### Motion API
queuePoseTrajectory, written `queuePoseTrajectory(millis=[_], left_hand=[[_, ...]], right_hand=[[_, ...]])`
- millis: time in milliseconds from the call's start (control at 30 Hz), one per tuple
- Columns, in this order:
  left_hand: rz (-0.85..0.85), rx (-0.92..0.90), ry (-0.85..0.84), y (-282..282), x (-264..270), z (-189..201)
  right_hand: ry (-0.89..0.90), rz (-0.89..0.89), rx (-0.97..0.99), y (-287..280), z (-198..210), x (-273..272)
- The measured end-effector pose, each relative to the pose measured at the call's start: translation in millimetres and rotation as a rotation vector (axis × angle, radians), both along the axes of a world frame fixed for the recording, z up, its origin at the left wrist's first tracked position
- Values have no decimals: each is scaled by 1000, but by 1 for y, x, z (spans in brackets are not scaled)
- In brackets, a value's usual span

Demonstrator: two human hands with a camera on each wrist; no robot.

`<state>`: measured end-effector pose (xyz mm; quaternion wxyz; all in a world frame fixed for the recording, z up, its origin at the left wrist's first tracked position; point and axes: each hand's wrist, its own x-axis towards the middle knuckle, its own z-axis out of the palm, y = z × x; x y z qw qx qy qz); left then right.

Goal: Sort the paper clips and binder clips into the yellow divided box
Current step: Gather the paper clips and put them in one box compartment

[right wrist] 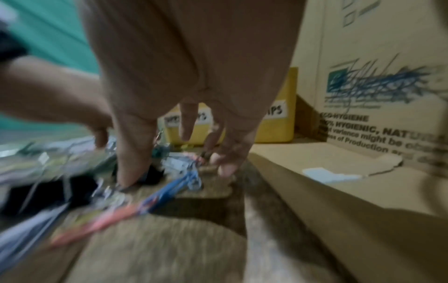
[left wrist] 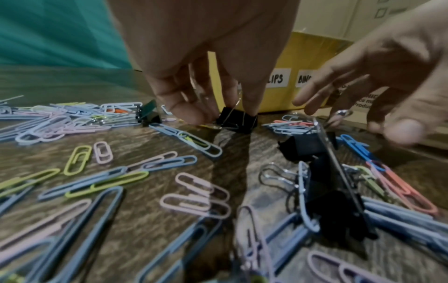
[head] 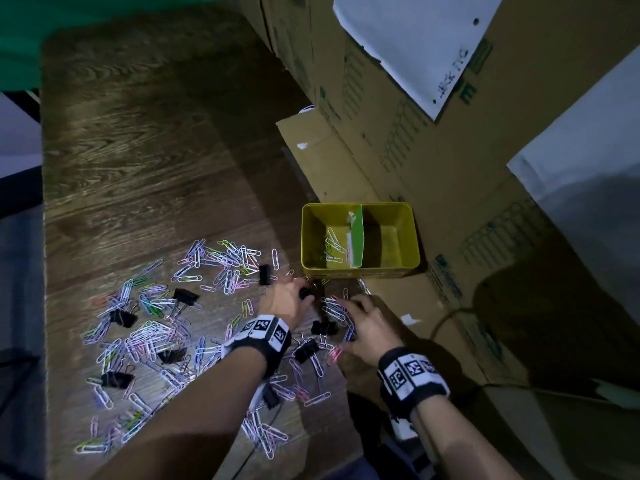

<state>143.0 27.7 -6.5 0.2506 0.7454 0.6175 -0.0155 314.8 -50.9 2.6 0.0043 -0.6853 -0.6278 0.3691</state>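
Observation:
The yellow divided box (head: 412, 237) stands against cardboard, with a green divider (head: 356, 237). A few paper clips (head: 333, 245) lie in its left compartment; the right one looks bare. Coloured paper clips (head: 152, 337) and several black binder clips (head: 117, 378) are scattered over the wooden table. My left hand (head: 298, 294) is just in front of the box. In the left wrist view its fingertips (left wrist: 191, 114) pinch a black binder clip (left wrist: 238, 122) that rests on the table. My right hand (head: 349, 311) reaches down with spread fingers (left wrist: 305, 99) onto a small heap of paper clips (head: 332, 308).
Tall cardboard boxes (head: 450, 150) wall in the right side, and a flat cardboard flap (head: 398, 292) lies under and beside the yellow box. The table edge (head: 43, 237) runs down the left. The box's front carries white labels (left wrist: 276, 78).

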Motion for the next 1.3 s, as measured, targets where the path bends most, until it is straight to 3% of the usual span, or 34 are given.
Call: queuePoseTrajectory(millis=[133,300,467,600,733,833,933,1033,1100,1200,1300], left_hand=[[-81,17,-93,2,-15,1],[-136,92,-223,-4,-45,7],[106,73,-163,-3,-102,17],[269,23,-57,0,-144,16],[352,-39,-38,0,-159,15],[362,109,-58,-4,-151,21],[122,291,-150,-20,-116,36],[-269,241,-166,-50,-76,34],[-443,154,-70,-66,-55,22],[-534,0,106,-79,-36,7],[-504,-94,93,-77,-37,-5]], right_hand=[[-103,118,113,-7,-5,-9],[-74,160,148,-2,-8,-23],[70,21,166,13,1,-40],[155,36,203,31,9,-86],[222,56,83,37,7,-134],[301,48,18,35,8,-145],[293,37,81,33,9,-114],[202,-50,236,27,2,-58],[82,-41,249,20,-7,-30],[-98,203,117,8,-16,-7],[-135,321,-14,-1,-19,-4]])
